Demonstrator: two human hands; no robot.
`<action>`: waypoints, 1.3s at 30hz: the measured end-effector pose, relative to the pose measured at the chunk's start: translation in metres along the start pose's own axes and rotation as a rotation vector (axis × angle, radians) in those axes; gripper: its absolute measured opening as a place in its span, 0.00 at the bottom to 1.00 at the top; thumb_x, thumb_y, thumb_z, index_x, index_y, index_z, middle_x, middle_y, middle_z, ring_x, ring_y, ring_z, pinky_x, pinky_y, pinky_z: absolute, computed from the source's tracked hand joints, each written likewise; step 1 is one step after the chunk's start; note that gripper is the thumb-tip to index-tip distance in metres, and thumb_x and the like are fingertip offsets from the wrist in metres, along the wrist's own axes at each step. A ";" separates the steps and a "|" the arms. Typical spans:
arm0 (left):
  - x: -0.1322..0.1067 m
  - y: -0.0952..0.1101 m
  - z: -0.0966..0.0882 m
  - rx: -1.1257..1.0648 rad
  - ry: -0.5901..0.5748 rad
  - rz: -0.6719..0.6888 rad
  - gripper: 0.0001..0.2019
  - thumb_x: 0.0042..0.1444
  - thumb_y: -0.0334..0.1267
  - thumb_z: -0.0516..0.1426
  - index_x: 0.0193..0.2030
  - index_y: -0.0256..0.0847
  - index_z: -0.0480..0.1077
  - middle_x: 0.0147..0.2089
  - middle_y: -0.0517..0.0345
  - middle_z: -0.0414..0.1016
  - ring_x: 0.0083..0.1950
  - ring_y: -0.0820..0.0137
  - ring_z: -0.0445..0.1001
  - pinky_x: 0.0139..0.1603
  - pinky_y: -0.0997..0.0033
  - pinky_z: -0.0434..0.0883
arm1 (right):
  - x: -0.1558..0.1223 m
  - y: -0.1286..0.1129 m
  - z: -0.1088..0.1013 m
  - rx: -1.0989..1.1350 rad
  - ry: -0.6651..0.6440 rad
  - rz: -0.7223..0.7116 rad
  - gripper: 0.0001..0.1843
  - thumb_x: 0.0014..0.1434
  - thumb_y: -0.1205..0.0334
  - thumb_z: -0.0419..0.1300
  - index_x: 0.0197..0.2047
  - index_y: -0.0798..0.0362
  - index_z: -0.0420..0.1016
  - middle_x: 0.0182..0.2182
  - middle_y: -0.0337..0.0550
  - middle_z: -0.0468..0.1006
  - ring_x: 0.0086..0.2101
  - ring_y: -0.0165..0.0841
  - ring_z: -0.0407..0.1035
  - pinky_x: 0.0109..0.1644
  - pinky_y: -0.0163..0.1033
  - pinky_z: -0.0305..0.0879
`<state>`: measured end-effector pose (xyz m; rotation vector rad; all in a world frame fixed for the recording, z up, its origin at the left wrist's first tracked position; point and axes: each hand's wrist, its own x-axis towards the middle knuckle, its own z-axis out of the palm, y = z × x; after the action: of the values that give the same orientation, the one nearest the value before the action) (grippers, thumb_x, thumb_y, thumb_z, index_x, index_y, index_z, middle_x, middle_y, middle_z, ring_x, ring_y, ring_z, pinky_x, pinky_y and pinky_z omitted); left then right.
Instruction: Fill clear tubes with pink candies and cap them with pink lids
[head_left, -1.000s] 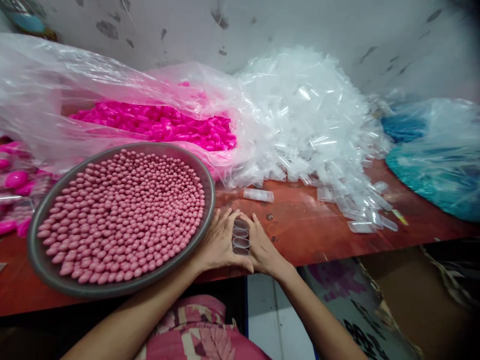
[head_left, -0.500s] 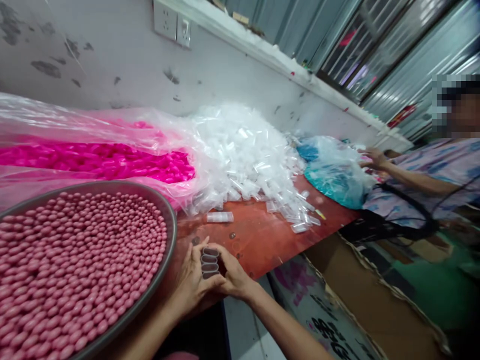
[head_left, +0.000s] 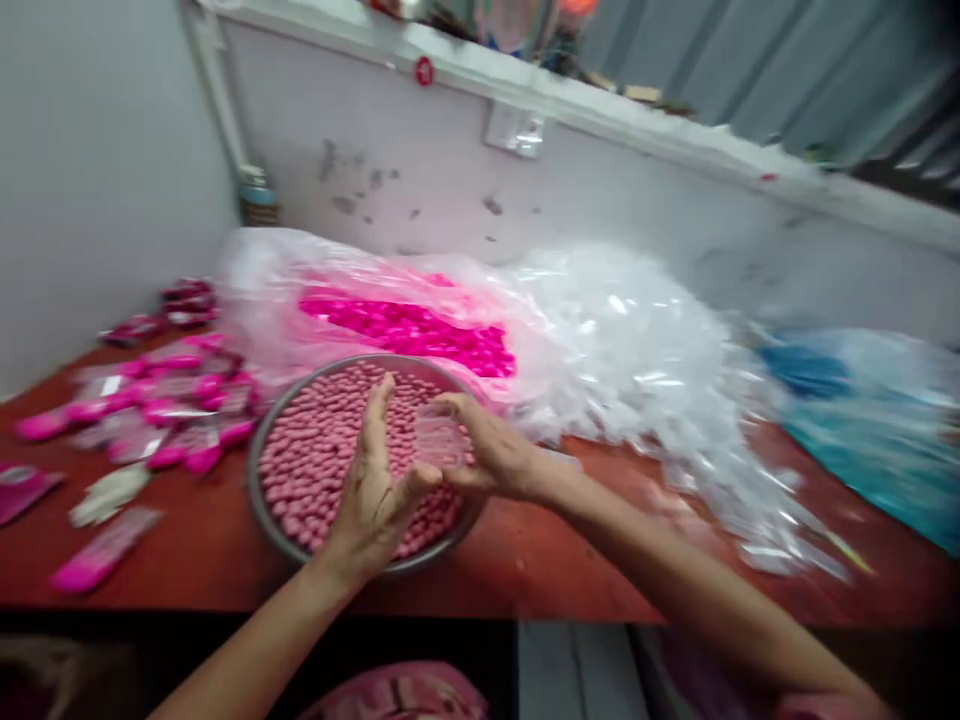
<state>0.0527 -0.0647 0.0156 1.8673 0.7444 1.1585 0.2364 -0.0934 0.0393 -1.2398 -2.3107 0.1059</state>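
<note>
My right hand [head_left: 501,452] pinches a small stack of clear plastic tubes [head_left: 439,437] between thumb and fingers, above a round grey basin [head_left: 259,500]. Pink oval pellets [head_left: 311,445] fill the basin. On the other side of the tubes, my left hand [head_left: 373,500] is open over the pellets. Its fingers point up, and its thumb reaches towards the tubes; whether it touches them I cannot tell. Behind the basin lies a clear bag [head_left: 262,290] with bright pink plastic pieces [head_left: 420,332]. A heap of loose clear tubes [head_left: 637,340] spreads to the right of the bag.
On the left of the red table [head_left: 540,560] lie several pink-capped clear tubes [head_left: 184,400] and a whitish crumpled item [head_left: 109,495]. Blue-green plastic bags [head_left: 870,440] are at the right. A wall [head_left: 420,195] with a socket plate [head_left: 516,130] closes off the back.
My view has swung left. Both hands moved from the table beside the basin to above the pellets. My left hand has let go of the tubes; the right keeps them.
</note>
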 end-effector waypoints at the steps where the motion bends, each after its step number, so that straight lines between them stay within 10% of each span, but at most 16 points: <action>1: 0.000 -0.008 -0.017 0.148 0.053 0.026 0.40 0.51 0.65 0.43 0.65 0.41 0.48 0.67 0.45 0.50 0.69 0.54 0.41 0.66 0.49 0.41 | 0.013 0.012 0.004 -0.078 -0.085 -0.034 0.33 0.55 0.58 0.58 0.59 0.58 0.48 0.53 0.59 0.62 0.54 0.44 0.58 0.54 0.50 0.61; 6: -0.007 -0.036 -0.067 0.576 0.168 -0.017 0.37 0.56 0.61 0.38 0.65 0.37 0.50 0.67 0.45 0.50 0.69 0.57 0.37 0.66 0.47 0.38 | 0.061 0.056 0.026 -0.471 -0.471 -0.089 0.12 0.58 0.69 0.52 0.45 0.64 0.64 0.39 0.58 0.71 0.42 0.44 0.66 0.45 0.47 0.62; 15: -0.012 -0.046 -0.069 0.525 0.261 -0.074 0.30 0.60 0.56 0.37 0.62 0.39 0.55 0.63 0.49 0.60 0.69 0.60 0.45 0.66 0.48 0.40 | 0.084 0.048 0.085 -0.257 -0.654 -0.272 0.07 0.58 0.73 0.48 0.38 0.58 0.64 0.34 0.50 0.71 0.36 0.35 0.65 0.42 0.40 0.62; 21: -0.008 -0.047 -0.071 0.470 0.219 -0.084 0.28 0.62 0.53 0.38 0.60 0.38 0.58 0.62 0.49 0.63 0.68 0.61 0.48 0.66 0.48 0.42 | 0.078 0.039 0.094 0.152 -0.492 -0.014 0.30 0.50 0.65 0.60 0.54 0.58 0.52 0.44 0.50 0.67 0.42 0.36 0.65 0.44 0.40 0.65; 29: -0.003 -0.046 -0.072 0.412 0.189 -0.056 0.19 0.64 0.44 0.42 0.56 0.38 0.62 0.57 0.48 0.68 0.62 0.62 0.60 0.64 0.51 0.51 | 0.077 0.021 0.077 0.951 -0.228 0.383 0.32 0.45 0.63 0.66 0.51 0.50 0.56 0.46 0.42 0.64 0.45 0.32 0.63 0.49 0.39 0.63; 39: 0.002 -0.030 -0.062 0.417 0.014 -0.075 0.05 0.58 0.35 0.52 0.37 0.39 0.68 0.36 0.55 0.74 0.39 0.67 0.72 0.42 0.67 0.68 | 0.074 0.009 0.075 1.071 -0.114 0.479 0.35 0.43 0.59 0.68 0.51 0.48 0.55 0.46 0.43 0.67 0.46 0.35 0.65 0.49 0.41 0.65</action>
<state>-0.0052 -0.0283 0.0068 2.1480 1.1214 1.0248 0.1747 -0.0168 0.0016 -1.1202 -1.5222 1.3856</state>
